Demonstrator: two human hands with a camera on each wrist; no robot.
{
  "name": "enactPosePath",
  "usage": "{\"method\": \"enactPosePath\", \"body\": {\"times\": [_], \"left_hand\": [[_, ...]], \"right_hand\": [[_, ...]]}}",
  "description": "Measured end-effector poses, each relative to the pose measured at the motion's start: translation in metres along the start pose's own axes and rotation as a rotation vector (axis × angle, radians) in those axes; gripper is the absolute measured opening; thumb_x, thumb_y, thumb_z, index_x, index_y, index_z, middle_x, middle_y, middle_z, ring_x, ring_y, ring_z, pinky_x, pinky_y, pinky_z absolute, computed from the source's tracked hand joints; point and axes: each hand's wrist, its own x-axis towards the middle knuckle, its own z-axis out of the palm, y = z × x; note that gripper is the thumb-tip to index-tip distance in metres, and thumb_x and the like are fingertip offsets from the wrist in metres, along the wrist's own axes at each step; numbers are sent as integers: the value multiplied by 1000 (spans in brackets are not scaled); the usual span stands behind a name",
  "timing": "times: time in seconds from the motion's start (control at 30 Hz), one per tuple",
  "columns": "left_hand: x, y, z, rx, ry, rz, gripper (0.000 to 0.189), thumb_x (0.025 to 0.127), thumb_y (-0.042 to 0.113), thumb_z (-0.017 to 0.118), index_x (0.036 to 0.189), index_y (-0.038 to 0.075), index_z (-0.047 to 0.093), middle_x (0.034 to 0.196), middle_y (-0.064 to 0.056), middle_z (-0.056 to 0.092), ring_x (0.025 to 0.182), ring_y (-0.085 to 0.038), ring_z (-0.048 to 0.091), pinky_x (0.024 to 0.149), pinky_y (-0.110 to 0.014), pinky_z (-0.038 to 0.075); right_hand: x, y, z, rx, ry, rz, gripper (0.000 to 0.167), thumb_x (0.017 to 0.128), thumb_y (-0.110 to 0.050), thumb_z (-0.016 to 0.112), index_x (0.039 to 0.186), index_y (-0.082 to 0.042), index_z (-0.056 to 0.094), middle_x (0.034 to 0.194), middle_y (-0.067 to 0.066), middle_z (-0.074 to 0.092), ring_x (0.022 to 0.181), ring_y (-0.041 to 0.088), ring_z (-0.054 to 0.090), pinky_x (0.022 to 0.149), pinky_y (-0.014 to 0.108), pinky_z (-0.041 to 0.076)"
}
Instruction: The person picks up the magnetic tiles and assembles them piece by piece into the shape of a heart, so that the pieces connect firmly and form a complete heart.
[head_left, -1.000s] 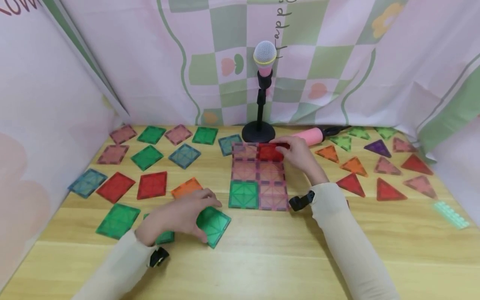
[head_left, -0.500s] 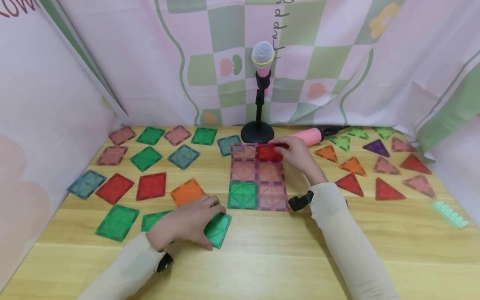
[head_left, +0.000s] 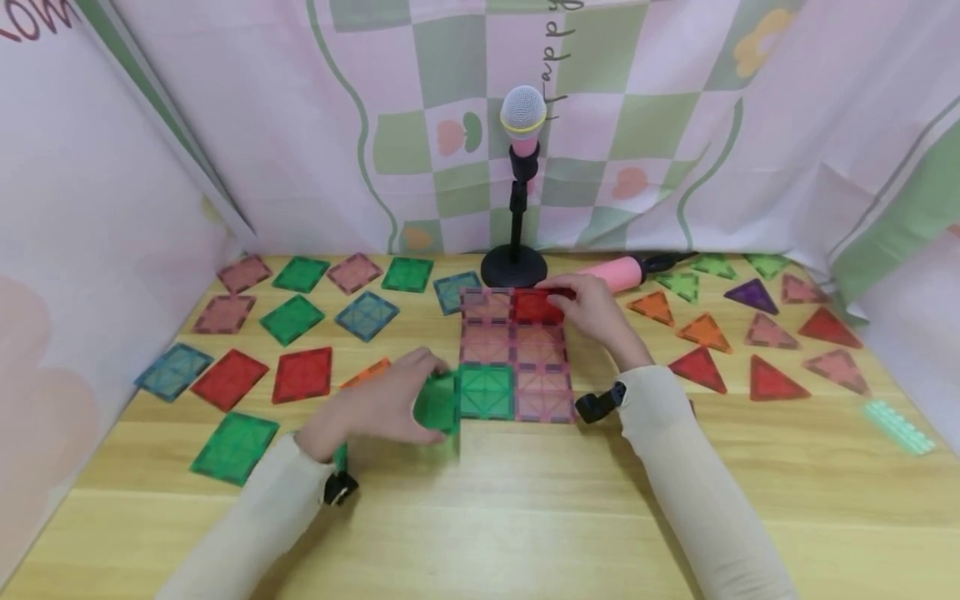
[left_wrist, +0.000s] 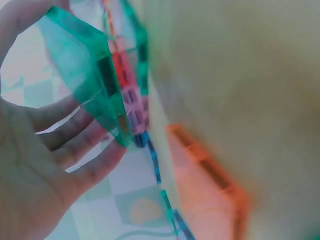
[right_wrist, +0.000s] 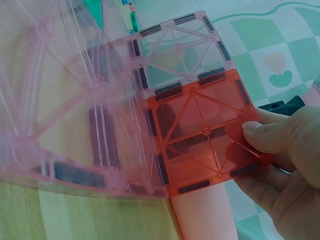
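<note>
My left hand (head_left: pixel 378 404) holds a green square magnetic tile (head_left: pixel 438 404) by its edges, lifted off the table at the left side of a joined panel. In the left wrist view, the fingertips and thumb grip that tile's edges. The panel has several pink tiles (head_left: pixel 543 393), a green tile (head_left: pixel 486 392) at its front left corner and a red tile (head_left: pixel 534 307) at its back right. My right hand (head_left: pixel 596 312) pinches the red tile's outer edge. In the right wrist view, the red tile and a pink tile (right_wrist: pixel 177 52) beside it stand raised from the tabletop.
Loose square tiles, such as a red one (head_left: pixel 302 375) and a blue one (head_left: pixel 367 315), lie to the left. Triangular tiles (head_left: pixel 776 379) lie to the right. Behind the panel stand a microphone stand (head_left: pixel 514 265) and a pink handle (head_left: pixel 617 273). A patterned curtain (head_left: pixel 450 192) closes the back.
My left hand has lifted the green tile off the table and moved it back, up to the panel's left side. The right hand stays at the red tile.
</note>
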Motion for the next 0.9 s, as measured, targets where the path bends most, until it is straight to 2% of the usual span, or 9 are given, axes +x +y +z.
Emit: {"method": "enactPosePath", "body": {"times": [0.13,0.3,0.37,0.43,0.5,0.6,0.67,0.83,0.9], "left_hand": [[19,-11,-12,-26,93,2,89,75,39,76,145,2,34,129,-12,44,107,-23,52,94,-43,48],[42,-27,-19,-82,169,-20,85,78,34,74,143,-2,34,131,-16,45,112,-28,52,97,-45,46],[50,-33,-21,-116,167,-47,86,78,32,74,144,-3,31,137,-19,42,122,-33,48,101,-49,43],[58,-38,-24,-151,159,-73,87,79,31,73,146,-3,28,145,-23,35,134,-37,37,105,-52,37],[66,-40,-25,-196,141,-97,88,81,31,73,148,0,25,151,-22,28,137,-38,33,106,-52,36],[73,-43,-23,-241,128,-87,87,82,27,72,149,1,22,152,-21,28,135,-36,35,105,-50,38],[76,-44,-22,-279,115,-83,87,83,24,71,150,2,20,150,-18,31,130,-34,43,102,-46,43],[80,-47,-21,-348,88,-96,88,83,17,71,150,3,16,148,-17,35,131,-32,43,100,-43,46],[81,-47,-21,-339,83,-92,88,83,18,71,150,2,16,147,-18,37,131,-33,43,99,-42,46]], "right_hand": [[-1,1,-2,-2,2,-1,24,92,-1,58,113,-1,68,116,22,65,113,35,58,95,49,46],[-1,2,-2,8,-10,1,24,92,-1,57,113,-2,68,117,22,65,113,34,58,94,49,46],[-1,1,-1,13,-13,2,24,92,-1,58,113,-2,68,117,21,65,113,34,59,94,48,46],[-1,0,-2,15,-14,-3,24,92,-1,58,113,-2,68,117,21,65,113,33,59,94,48,46],[-1,0,-2,19,-12,-10,24,92,-1,58,114,-2,68,117,21,65,113,33,59,95,48,46],[-1,1,-1,22,-13,-11,25,92,-1,57,114,-2,68,117,21,65,113,33,59,95,48,46],[-1,1,-1,21,-14,-10,25,92,-1,57,115,-2,68,118,21,65,113,33,59,95,48,46],[-1,1,-2,13,-16,4,26,93,-1,57,116,-2,67,119,21,65,114,33,58,94,47,46],[0,1,-2,7,-13,9,25,93,-1,57,115,-2,68,118,21,65,114,33,58,94,47,46]]}}
